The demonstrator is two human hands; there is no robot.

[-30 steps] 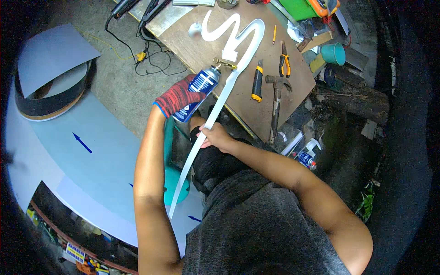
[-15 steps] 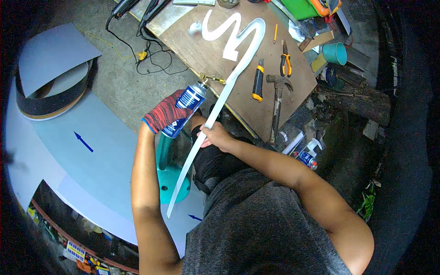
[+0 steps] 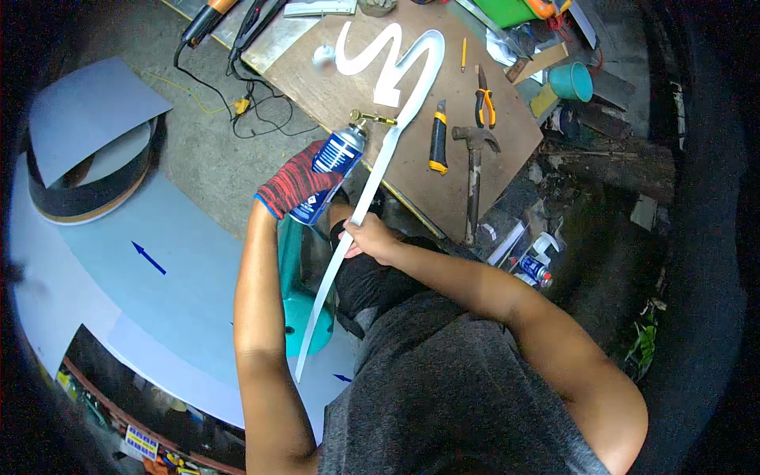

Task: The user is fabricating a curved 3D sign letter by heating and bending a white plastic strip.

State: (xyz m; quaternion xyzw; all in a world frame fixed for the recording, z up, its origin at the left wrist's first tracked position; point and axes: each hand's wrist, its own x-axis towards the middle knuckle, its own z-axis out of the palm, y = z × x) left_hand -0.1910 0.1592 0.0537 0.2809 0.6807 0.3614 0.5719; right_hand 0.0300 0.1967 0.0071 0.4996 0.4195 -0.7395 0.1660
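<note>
My left hand (image 3: 298,190), in a red-and-black knit glove, is wrapped round a blue gas canister (image 3: 339,152). A brass torch head (image 3: 372,117) is fitted on the canister's top, and its tip points right, close to or touching a long white strip (image 3: 370,186). No flame can be made out. My bare right hand (image 3: 370,239) pinches the strip's straight part above my knee. The strip's far part curves in waves over a brown board (image 3: 332,87), and its near end hangs toward my lap.
On the board lie a utility knife (image 3: 438,136), a hammer (image 3: 473,178), pliers (image 3: 484,99) and a pencil (image 3: 464,55). A teal cup (image 3: 571,82) stands to the right. Another blue canister (image 3: 537,271) lies lower right. Cables (image 3: 269,103) cross the floor. Pale sheets (image 3: 150,261) spread at left.
My left hand has moved the canister and torch a little farther away and to the right, along the strip. My right hand keeps its hold. The whole view has shifted slightly.
</note>
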